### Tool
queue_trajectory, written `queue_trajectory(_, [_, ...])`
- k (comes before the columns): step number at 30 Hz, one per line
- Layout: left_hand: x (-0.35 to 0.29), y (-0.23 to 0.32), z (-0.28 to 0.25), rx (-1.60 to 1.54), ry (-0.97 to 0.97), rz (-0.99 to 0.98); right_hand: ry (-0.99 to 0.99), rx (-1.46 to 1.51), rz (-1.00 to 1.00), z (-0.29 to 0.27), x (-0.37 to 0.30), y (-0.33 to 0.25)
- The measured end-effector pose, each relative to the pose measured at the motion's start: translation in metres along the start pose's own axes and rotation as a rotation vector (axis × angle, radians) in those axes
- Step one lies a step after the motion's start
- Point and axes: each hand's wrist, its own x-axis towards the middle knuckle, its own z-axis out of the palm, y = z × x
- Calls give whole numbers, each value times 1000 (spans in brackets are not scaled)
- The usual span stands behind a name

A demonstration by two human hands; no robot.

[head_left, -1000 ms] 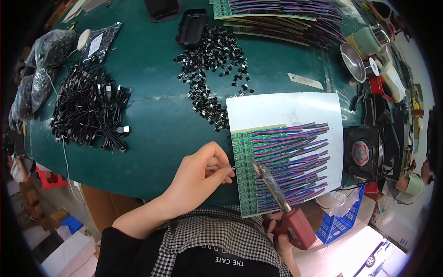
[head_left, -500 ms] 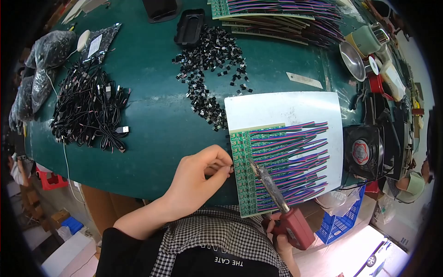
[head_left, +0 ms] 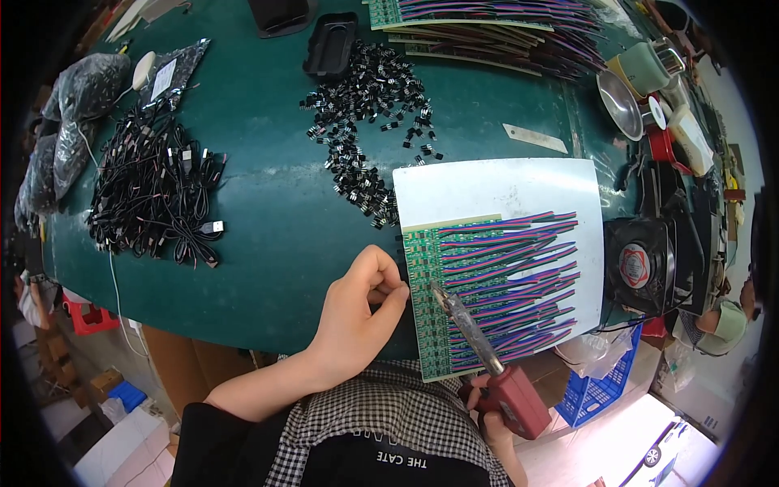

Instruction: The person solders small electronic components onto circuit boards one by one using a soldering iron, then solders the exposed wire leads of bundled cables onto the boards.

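Where striped wires (head_left: pixel 519 252) attach, green circuit panel (head_left: pixel 422 260), cream-edged

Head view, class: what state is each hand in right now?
Left hand: thumb and forefinger pinched closed at the green circuit board's left edge; any small part between them cannot be made out.
Right hand: closed, holding the red-handled soldering iron.

circuit boards (head_left: pixel 421 316): green | iron handle (head_left: pixel 522 402): red | apron (head_left: pixel 345 412): black-white checked
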Motion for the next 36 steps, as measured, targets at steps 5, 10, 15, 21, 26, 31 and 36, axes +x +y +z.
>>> queue_trajectory(5, [1,0,1,-51,5,-14,4,-59,38,2,0,-2])
queue_trajectory(10, [1,0,1,-33,4,-10,-70,-192,-49,-10,-2,9])
queue_trajectory(15, [1,-2,2,-44,0,-2,-42,-180,-91,-7,0,8])
queue_trajectory(21, [0,-5,6,-86,59,55,-39,-253,-196,-7,7,12])
queue_trajectory(26, [0,-8,8,-116,62,70,71,-156,-184,-5,1,19])
queue_trajectory(31, [0,-7,7,-123,68,58,42,-165,-146,-10,-2,20])
queue_trajectory(36, [0,-8,9,-118,83,57,-17,-223,-141,-21,-8,24])
